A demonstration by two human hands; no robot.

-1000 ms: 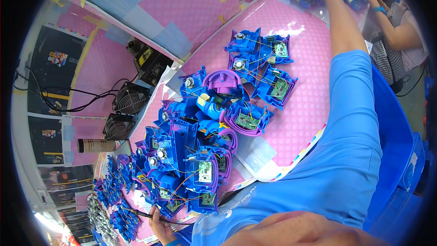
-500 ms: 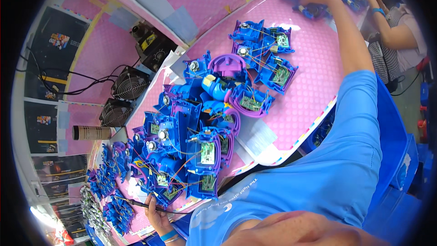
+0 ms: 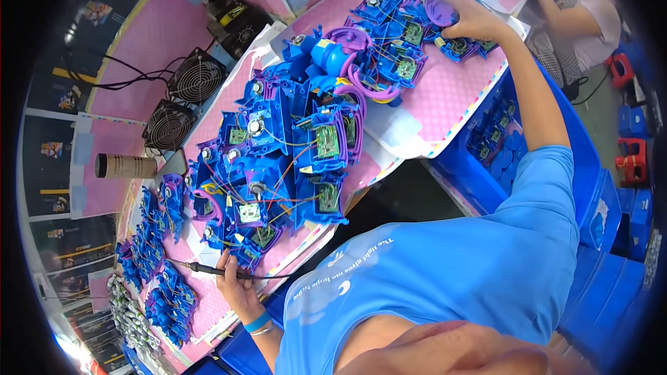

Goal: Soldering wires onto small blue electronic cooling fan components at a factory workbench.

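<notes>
My left hand (image 3: 238,290) is closed around a soldering iron (image 3: 207,269), its tip pointing left past the near edge of a pile of electronic assemblies. My right hand (image 3: 476,19) is stretched out at the far end of the table, fingers curled on a blue and purple plastic assembly (image 3: 440,12) with a round purple ring. Beside that hand lies a blue housing with a green circuit board (image 3: 457,46). Between my hands many blue housings (image 3: 267,121) with boards, round metal parts and thin wires lie heaped on the pink table mat (image 3: 445,90).
Two black fans (image 3: 197,76) and a black dial unit (image 3: 240,24) stand along the back. A brown cylinder (image 3: 126,166) lies at left. More blue parts (image 3: 170,305) lie near left. Right of the table is a blue bin (image 3: 490,139) of parts; a co-worker (image 3: 580,17) sits beyond.
My right hand has come nearer with the purple-ringed assembly, which now sits against the pile's far end. My left hand still holds the soldering iron. The view has shifted, showing more of the bin.
</notes>
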